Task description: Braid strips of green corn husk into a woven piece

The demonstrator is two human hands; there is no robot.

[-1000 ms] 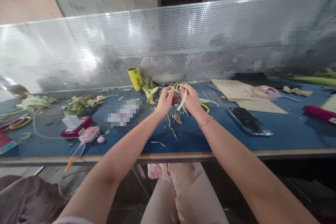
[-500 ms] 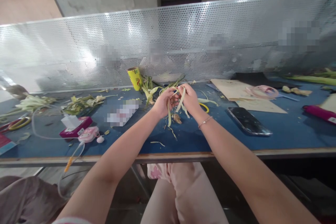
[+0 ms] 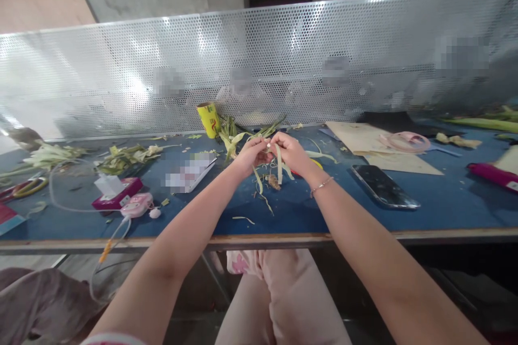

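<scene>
My left hand [image 3: 250,155] and my right hand [image 3: 290,152] meet above the blue table [image 3: 445,199], fingers pinched together on pale green leaf strips [image 3: 278,164]. The strips hang down from between the fingertips towards a small brown knot of plant scraps [image 3: 274,181] lying on the table. A bracelet circles my right wrist. Behind my hands lies a heap of green leaves [image 3: 231,137] beside a tilted yellow roll [image 3: 209,119].
A black phone [image 3: 383,187] lies to the right, with cardboard [image 3: 376,145] and a pink ring [image 3: 406,141] behind it. A tissue box [image 3: 116,194], a pink gadget [image 3: 137,206] with a cable and husk piles [image 3: 125,157] lie left. A perforated metal screen [image 3: 259,59] backs the table.
My hands have dropped slightly and drawn closer together. The leaf strips, earlier looped around my fingers, now hang straighter below them.
</scene>
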